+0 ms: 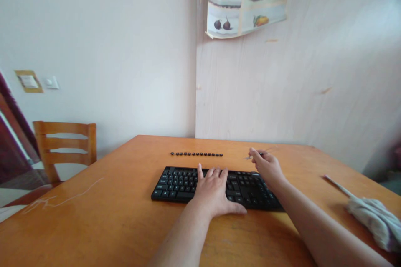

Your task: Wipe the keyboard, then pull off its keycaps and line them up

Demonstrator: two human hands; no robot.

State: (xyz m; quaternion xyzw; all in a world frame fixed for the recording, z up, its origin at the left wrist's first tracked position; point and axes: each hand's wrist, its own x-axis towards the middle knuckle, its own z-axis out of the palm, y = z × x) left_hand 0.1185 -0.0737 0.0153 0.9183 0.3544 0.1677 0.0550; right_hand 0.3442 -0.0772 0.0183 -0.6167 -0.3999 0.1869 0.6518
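Head view: a black keyboard (184, 183) lies across the middle of an orange wooden table (109, 217). The left hand (214, 194) rests palm down on the keyboard's middle, fingers spread flat over the keys and thumb out toward 3 o'clock on the table edge of the board; it grips nothing.

The right hand (266, 164) sits at 2 o'clock from the left hand, just past the keyboard's far right corner. Its fingers curl toward a small thin tool (248, 157) on the table at the fingertips; the tool is too small and blurred to identify, and I cannot tell whether the fingers actually pinch it or only touch it.

At 12 o'clock from the keyboard, near it on the table, a straight row of loose black keycaps (196, 154) runs left to right.

At 3 o'clock, well apart from the keyboard, a pale cloth (374, 217) lies near the table's right edge, with a thin white stick (338, 186) reaching out of it toward 10 o'clock.

A wooden chair (64, 144) stands at 9 o'clock beside the table. On the wall at 12 o'clock hangs a fruit poster (246, 2), its lower corner curling.
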